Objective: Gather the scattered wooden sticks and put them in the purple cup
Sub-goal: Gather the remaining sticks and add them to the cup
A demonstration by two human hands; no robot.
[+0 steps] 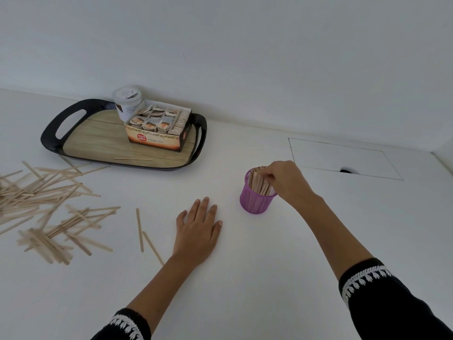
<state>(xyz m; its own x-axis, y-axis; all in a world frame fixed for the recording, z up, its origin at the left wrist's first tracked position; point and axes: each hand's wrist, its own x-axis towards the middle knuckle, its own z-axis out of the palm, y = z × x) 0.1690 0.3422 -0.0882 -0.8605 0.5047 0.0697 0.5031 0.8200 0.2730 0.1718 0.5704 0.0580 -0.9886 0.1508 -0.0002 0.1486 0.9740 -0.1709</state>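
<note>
While my right hand (284,179) pinches sticks standing in the purple cup (256,198), my left hand (197,231) lies spread flat on the desk (245,278); scattered wooden sticks (46,204) lie far left.

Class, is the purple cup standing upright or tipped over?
Upright. The purple cup stands on its base with its rim facing up, and the sticks inside rise above the rim.
</note>
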